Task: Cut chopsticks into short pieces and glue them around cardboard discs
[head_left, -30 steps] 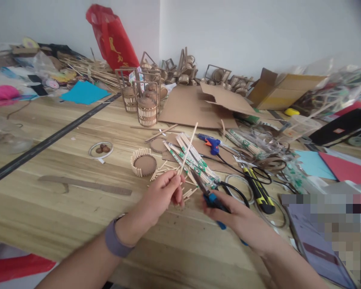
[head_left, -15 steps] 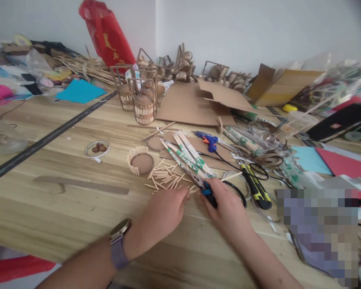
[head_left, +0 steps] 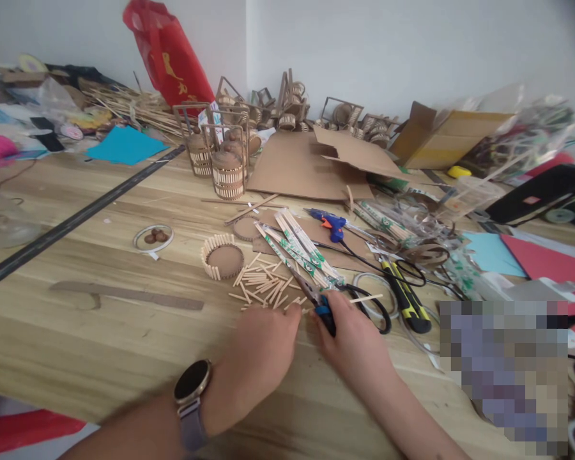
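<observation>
A thin stick point(head_left: 367, 298) is jutting out sideways, right of the pliers point(head_left: 322, 310), nearer the right hand point(head_left: 358, 338), whose fingers are clasping them, while the left hand point(head_left: 261, 348), left of them, is hiding any grip.

Behind the left fingers point(head_left: 293, 313), at the wrist, sits a round wristwatch point(head_left: 192, 381) with a glossy black dial, a pale gold-toned metal case and a muted purple-grey strap point(head_left: 192, 423). Behind the right fingers point(head_left: 334, 300), the wrist and forearm point(head_left: 397, 409) are bare.
</observation>
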`<state>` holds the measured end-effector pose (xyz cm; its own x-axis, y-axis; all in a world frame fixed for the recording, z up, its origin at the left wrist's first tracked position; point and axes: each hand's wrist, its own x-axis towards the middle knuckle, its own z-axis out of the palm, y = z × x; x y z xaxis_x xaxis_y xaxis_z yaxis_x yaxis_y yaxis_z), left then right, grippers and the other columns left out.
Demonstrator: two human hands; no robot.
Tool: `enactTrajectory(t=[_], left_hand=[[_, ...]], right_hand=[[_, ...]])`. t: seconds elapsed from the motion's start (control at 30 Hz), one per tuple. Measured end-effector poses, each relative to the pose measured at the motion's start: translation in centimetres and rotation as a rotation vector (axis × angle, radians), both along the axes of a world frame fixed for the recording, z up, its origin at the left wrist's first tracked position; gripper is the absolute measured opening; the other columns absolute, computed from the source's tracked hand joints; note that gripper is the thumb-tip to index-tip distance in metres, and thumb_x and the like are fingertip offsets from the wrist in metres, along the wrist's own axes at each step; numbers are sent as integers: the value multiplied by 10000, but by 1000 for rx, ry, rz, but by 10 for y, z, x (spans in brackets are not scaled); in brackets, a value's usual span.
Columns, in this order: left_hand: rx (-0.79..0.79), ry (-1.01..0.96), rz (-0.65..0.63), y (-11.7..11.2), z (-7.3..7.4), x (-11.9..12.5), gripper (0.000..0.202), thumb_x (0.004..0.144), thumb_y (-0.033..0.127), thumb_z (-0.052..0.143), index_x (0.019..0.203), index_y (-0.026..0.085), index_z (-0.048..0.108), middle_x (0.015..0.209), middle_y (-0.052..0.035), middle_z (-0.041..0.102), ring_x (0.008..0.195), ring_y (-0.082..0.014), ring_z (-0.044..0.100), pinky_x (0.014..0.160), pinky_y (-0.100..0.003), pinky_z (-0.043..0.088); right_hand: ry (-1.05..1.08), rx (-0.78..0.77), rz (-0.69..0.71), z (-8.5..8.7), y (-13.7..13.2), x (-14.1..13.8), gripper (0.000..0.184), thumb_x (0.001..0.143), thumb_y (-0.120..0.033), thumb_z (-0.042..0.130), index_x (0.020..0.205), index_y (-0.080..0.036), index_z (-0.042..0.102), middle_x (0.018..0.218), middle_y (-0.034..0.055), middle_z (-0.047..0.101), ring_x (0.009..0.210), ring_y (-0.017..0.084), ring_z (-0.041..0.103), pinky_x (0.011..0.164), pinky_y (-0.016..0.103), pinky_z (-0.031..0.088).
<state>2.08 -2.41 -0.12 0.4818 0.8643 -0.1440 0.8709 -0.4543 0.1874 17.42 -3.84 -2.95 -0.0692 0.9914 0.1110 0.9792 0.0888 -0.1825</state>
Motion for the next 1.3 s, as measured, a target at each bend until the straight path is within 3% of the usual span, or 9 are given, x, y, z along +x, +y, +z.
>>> enactTrajectory(t=[0.13, 0.23, 0.33, 0.4, 0.57, 0.87, 1.1, 1.2, 1.3], left_hand=[[-20, 38, -60, -7, 2, 8, 271, 859, 34, 417, 958, 139, 646, 856, -145, 711, 769, -279, 682, 729, -394, 515], [-32, -36, -67, -4, -4, 6, 262, 889, 59, 397, 942, 152, 636, 775, -118, 703, 713, -266, 671, 730, -395, 488], [-78, -324, 68, 10, -12, -3, 273, 980, 235, 349, 894, 167, 600, 798, -116, 706, 751, -269, 668, 653, -340, 456], [-259, -555, 109, 19, -15, -10, 317, 996, 291, 317, 828, 187, 564, 705, -66, 695, 684, -223, 657, 630, -300, 441], [-507, -879, 72, 26, -17, -14, 331, 975, 386, 362, 785, 197, 556, 767, -47, 728, 768, -205, 687, 700, -281, 459], [-552, -807, 4, 22, -22, -12, 363, 963, 444, 373, 849, 195, 611, 780, -63, 735, 744, -231, 697, 678, -298, 484], [-648, -770, -31, 18, -22, -10, 255, 924, 285, 382, 755, 209, 558, 685, -39, 705, 687, -217, 686, 643, -290, 494], [-789, -842, -16, 18, -23, -10, 236, 921, 359, 413, 793, 207, 539, 675, -37, 686, 660, -222, 673, 636, -312, 510], [-961, -983, -3, 19, -27, -10, 377, 882, 561, 486, 770, 203, 516, 657, -30, 663, 615, -204, 642, 625, -320, 505]], right_hand=[[-50, 51, -27, 0, 5, 2, 14, 856, -206, 501, 851, -202, 513, 832, 93, 656, 698, 275, 652, 594, 322, 395], [72, 89, -25, 0, 11, 13, 94, 890, -258, 462, 807, -217, 481, 784, 76, 633, 690, 259, 625, 596, 313, 401], [240, 104, 51, 3, 12, 25, 135, 910, -297, 436, 803, -224, 475, 751, 53, 614, 687, 232, 599, 601, 297, 413], [343, 60, 157, 8, 10, 28, 115, 910, -270, 428, 822, -224, 486, 740, 35, 607, 675, 207, 587, 603, 280, 421], [548, -122, 309, 16, 4, 24, 104, 889, -199, 446, 969, -222, 509, 805, 22, 651, 712, 177, 620, 644, 262, 461], [634, -164, 312, 13, 0, 21, 329, 813, -116, 481, 1123, -218, 439, 1074, 80, 689, 947, 191, 660, 811, 301, 497], [659, -210, 319, 13, -2, 17, 393, 834, -123, 493, 1209, -216, 420, 1148, 98, 672, 1027, 210, 644, 859, 337, 494], [670, -232, 341, 14, -2, 16, 386, 840, -123, 499, 1209, -223, 443, 1132, 90, 669, 1006, 210, 645, 855, 344, 501], [669, -146, 368, 13, -1, 15, 381, 845, -110, 499, 1200, -241, 461, 1133, 81, 643, 1028, 210, 626, 884, 359, 500]])
